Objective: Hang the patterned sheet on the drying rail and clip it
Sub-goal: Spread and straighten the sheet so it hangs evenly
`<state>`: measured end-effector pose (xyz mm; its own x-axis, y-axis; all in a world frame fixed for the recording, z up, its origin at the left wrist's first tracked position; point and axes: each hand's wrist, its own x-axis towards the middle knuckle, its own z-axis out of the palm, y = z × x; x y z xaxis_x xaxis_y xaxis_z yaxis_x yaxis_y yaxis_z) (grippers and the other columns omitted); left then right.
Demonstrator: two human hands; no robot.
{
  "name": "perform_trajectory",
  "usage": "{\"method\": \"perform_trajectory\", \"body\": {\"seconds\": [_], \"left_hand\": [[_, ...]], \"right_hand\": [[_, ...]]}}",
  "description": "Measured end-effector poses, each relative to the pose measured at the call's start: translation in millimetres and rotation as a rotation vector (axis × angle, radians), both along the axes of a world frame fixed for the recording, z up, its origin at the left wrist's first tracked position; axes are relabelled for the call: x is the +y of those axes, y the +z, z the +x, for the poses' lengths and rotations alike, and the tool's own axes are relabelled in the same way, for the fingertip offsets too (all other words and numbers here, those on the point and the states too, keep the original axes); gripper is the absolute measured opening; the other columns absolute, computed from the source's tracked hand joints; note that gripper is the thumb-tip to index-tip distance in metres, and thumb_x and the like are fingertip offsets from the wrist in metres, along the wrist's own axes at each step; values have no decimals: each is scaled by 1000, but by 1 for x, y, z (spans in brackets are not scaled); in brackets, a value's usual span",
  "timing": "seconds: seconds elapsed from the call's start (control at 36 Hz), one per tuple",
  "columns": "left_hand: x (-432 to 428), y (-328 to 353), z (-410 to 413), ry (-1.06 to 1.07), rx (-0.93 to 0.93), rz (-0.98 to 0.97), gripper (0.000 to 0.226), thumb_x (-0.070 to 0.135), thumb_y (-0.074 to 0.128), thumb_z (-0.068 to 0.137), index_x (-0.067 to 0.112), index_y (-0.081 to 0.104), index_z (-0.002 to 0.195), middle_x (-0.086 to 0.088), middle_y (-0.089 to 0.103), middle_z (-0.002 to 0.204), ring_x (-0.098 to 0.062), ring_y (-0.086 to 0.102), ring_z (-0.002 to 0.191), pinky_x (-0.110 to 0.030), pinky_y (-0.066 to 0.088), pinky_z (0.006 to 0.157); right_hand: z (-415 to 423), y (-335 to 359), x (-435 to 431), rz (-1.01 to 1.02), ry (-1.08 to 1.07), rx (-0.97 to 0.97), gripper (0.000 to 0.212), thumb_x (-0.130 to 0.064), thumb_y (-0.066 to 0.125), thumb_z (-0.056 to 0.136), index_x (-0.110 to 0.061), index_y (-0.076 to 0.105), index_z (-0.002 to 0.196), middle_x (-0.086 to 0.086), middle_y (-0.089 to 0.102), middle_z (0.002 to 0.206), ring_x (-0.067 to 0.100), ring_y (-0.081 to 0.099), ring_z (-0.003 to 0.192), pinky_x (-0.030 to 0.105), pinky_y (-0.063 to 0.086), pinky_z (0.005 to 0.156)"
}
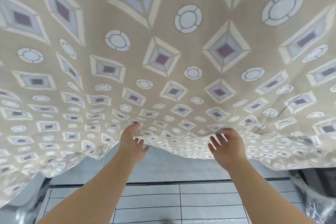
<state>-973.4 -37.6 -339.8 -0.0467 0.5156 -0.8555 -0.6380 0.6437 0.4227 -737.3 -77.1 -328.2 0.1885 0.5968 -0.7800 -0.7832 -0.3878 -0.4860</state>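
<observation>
Sheet (181, 60): beige, diamond-and-circle print, spreading above and beyond both hands, filling most of view; lower edge sagging either side, arching up between hands. Left hand (133, 140): reaching up, top fingers meeting sheet, lower fingers splaying loose; pinching or merely touching, cannot tell. Right hand (228, 144): reaching likewise, grip equally unclear, apart from left hand. Tiled floor (163, 196): showing beneath hands.

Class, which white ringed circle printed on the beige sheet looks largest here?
The white ringed circle at upper right of the beige patterned sheet; every other circle looks smaller.
</observation>
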Motion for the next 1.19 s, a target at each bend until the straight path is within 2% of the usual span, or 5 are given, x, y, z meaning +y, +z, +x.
{"method": "perform_trajectory", "body": {"seconds": [0.14,0.44,0.67,0.83,1.19], "left_hand": [[1,-8,0,-31,-36,-5,31,29,60,86,20,44,112,0,56,106,-15,50,106,-31,36,95],[0,-30,-5,87,1,-61,71,49,65,78,28,36,139,-8,30,147,-22,31,136,-49,22,111],[2,-52,-1,50,70,14,22,31,65,85,21,51,70,8,41,55,-5,34,51,-15,33,59],[-9,-78,-23,-48,317,81,17,28,64,86,15,55,83,3,57,83,-9,50,81,-19,36,85],[18,-150,-51,-55,513,165,20,26,68,83,12,54,79,6,54,77,-16,50,88,-24,34,82]], "right_hand": [[-4,-2,-2,28,-66,25,15,-8,51,87,-17,55,75,1,51,76,14,51,77,28,38,94],[-10,-29,-21,50,94,-201,8,-11,53,92,-14,57,86,-8,70,63,7,63,67,24,45,73],[-9,-44,-36,29,143,-344,15,-18,52,94,-13,57,81,2,60,80,13,55,73,26,46,74],[-21,-63,-36,4,173,-423,19,-23,53,93,-12,59,79,2,60,80,13,56,75,26,45,71],[-43,-139,-22,44,188,-453,25,-25,54,92,-16,57,70,-10,63,52,8,61,58,25,43,66]]}}
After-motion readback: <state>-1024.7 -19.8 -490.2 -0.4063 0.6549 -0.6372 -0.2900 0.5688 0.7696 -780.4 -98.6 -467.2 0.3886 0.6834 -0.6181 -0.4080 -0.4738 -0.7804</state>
